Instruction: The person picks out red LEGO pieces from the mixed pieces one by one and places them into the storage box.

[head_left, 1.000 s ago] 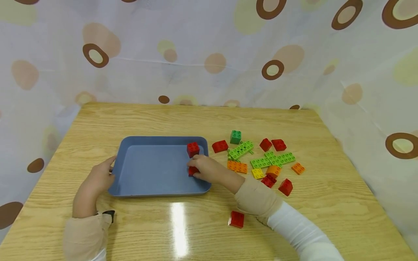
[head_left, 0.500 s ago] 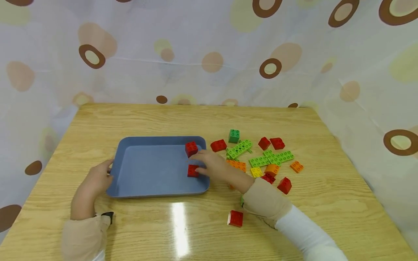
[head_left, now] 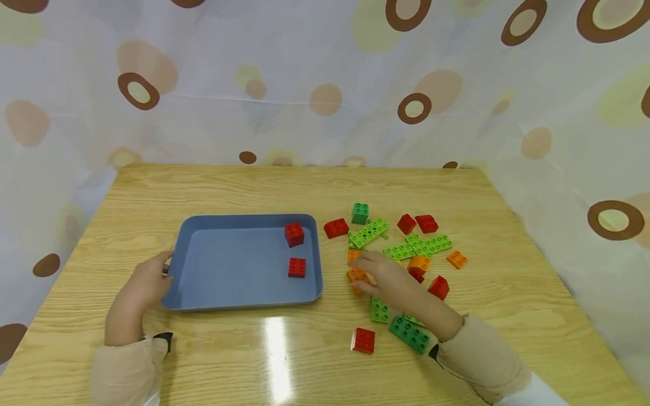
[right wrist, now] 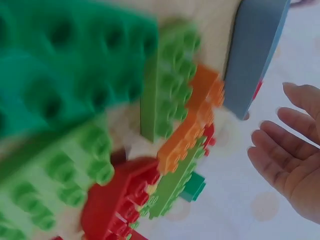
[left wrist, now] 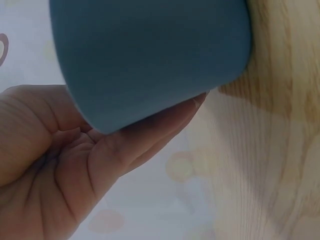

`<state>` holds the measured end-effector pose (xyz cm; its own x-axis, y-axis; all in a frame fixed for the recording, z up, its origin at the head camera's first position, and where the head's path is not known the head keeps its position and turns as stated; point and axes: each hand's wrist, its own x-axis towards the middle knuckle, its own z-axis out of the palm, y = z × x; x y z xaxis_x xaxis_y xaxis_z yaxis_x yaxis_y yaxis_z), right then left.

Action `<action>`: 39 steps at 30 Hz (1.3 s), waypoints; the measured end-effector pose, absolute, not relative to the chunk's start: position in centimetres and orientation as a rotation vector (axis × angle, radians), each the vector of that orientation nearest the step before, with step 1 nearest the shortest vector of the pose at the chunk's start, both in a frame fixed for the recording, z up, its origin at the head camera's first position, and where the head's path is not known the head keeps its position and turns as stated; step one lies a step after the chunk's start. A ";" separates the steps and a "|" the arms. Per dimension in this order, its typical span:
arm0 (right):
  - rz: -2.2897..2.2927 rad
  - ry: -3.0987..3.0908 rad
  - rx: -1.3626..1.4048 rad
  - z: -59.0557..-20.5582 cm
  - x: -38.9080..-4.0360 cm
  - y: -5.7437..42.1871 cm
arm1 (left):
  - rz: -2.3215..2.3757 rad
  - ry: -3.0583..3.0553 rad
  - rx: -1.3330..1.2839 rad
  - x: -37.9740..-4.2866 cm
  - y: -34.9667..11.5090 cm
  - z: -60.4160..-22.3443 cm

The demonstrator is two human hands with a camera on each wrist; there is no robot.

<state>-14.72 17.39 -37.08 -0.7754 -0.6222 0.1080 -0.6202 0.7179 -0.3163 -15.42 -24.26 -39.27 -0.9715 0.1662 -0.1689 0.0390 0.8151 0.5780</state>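
In the head view, my left hand (head_left: 147,285) is at the left side of a blue-grey tray (head_left: 170,270). Its straight fingers (left wrist: 160,120) lie along the tray's outer wall in the left wrist view. My right hand (head_left: 393,279) reaches over the toy bricks right of the tray, fingers spread and holding nothing. Closest to its fingertips is an orange brick (head_left: 357,276); a second orange brick (head_left: 354,256) is partly hidden behind the hand. Inside the tray, near its right wall, sit a taller red brick (head_left: 294,234) and a flatter red brick (head_left: 297,268).
Around the right hand lie light green bricks (head_left: 369,233), a dark green brick (head_left: 410,334), a green cube brick (head_left: 360,213) and several red pieces (head_left: 439,287). One red brick (head_left: 363,340) lies apart toward the front of the wooden table (head_left: 218,355). A patterned cloth (head_left: 325,67) hangs behind.
My right hand has let go of the flatter red brick in the tray and moved right to the orange bricks. My left hand stays at the tray's left side.
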 end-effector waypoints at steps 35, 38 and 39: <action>-0.709 2.723 -1.046 -38.0 -9.4 17.5 | 0.935 2.770 0.147 -15.4 -24.2 -39.1; -0.700 2.764 -1.074 -36.9 -10.3 16.7 | 0.932 2.765 0.140 -15.4 -24.2 -39.1; -0.696 2.772 -1.084 -36.6 -10.6 16.4 | 0.930 2.766 0.140 -15.3 -24.2 -39.1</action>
<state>-10.64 16.43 -36.55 -0.7452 -0.6615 0.0846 -0.6230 0.6454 -0.4419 -15.32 -24.25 -39.08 -0.9713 0.1591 -0.1766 0.0200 0.7950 0.6062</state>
